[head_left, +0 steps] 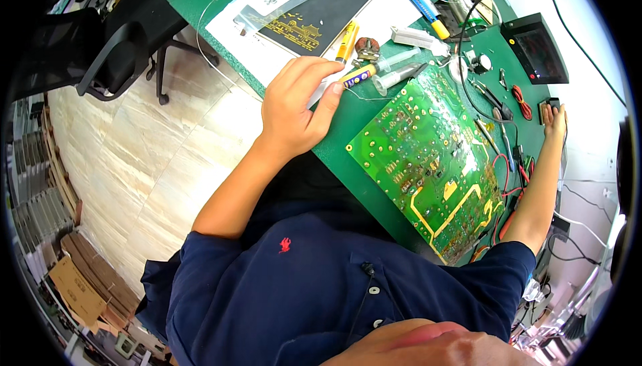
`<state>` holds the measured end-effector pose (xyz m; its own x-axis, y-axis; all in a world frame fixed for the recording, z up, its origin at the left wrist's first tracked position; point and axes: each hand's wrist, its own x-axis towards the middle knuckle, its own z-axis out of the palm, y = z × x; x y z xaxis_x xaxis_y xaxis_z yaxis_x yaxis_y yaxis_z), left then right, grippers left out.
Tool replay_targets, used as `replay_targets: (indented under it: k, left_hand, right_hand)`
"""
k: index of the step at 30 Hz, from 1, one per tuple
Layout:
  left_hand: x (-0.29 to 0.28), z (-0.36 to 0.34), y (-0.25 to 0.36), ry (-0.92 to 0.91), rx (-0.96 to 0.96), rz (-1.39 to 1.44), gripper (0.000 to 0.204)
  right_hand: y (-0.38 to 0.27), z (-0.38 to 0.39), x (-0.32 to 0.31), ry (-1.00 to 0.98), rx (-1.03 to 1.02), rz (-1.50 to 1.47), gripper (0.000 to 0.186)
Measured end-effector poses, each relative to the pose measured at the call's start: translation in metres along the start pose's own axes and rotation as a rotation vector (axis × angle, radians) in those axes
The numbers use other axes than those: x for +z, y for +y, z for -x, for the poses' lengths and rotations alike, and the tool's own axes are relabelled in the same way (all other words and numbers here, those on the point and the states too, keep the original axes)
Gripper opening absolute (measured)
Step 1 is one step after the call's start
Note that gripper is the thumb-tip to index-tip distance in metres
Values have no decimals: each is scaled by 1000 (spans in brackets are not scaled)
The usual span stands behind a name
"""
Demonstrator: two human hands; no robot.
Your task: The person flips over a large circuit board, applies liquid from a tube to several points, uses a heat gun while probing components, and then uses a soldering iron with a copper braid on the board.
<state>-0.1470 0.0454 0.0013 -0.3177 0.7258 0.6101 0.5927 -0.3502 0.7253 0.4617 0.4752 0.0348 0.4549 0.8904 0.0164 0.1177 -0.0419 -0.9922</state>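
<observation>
Circuit board [428,165], glossy, rectangular; left hand [297,106], thumb and fingers parted, near cylindrical tube [360,76]; right hand [554,122], grip unclear.

A slim orange tube [347,42] slants, partly hidden.

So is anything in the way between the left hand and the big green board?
No, nothing visible blocks the left hand from the left corner of the circuit board: only green table shows there. A clear syringe lies off that path.
</observation>
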Motion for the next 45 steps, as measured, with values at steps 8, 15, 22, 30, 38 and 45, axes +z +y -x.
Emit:
replay_targets:
  k: [8, 15, 22, 30, 38, 45]
  left_hand:
    - [-4, -4, 4, -95, 77, -43, 27]
    - [-11, -34, 10, -67, 230, -67, 24]
    - [-11, -84, 35, -489, 173, -255, 28]
    - [17, -71, 39, -569, 299, -148, 17]
    - [59, -128, 27, -622, 474, -338, 22]
    - [90, -150, -11, -783, 396, -536, 32]
  right_hand:
    - [-41, 49, -32, 177, -229, 140, 38]
    - [-99, 205, -49, -16, -360, -24, 44]
    - [-139, 374, -22, 47, -286, -209, 55]
    - [-128, 435, -71, 135, -260, -350, 55]
    - [-77, 411, -193, -536, -262, -635, 35]
    - [-73, 419, -179, -247, -354, -380, 56]
